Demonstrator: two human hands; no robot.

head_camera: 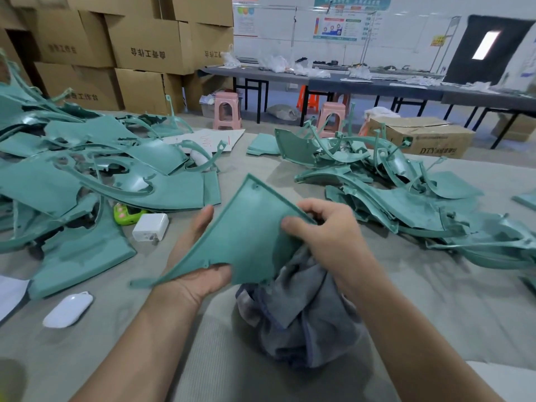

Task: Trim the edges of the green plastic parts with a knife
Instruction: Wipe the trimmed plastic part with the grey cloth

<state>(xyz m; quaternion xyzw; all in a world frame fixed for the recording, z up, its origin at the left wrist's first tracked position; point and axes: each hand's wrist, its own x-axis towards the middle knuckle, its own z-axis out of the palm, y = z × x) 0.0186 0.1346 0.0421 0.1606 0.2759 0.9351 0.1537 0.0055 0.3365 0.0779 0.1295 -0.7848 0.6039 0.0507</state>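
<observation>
A triangular green plastic part (246,236) is held up over the table in front of me. My left hand (200,271) holds its lower left edge from underneath, thumb on top near the bottom rim. My right hand (327,233) grips its right edge, thumb pressed on the face and fingers curled over the rim. A crumpled grey cloth (298,309) hangs below the right hand, and whether that hand also holds it is unclear. No knife is visible.
Heaps of green plastic parts lie on the left (87,175) and right (391,192) of the grey table (435,314). A white charger block (150,227), a green toy-like item (127,213) and a white mouse (68,310) lie at the left. Cardboard boxes (139,47) are stacked behind.
</observation>
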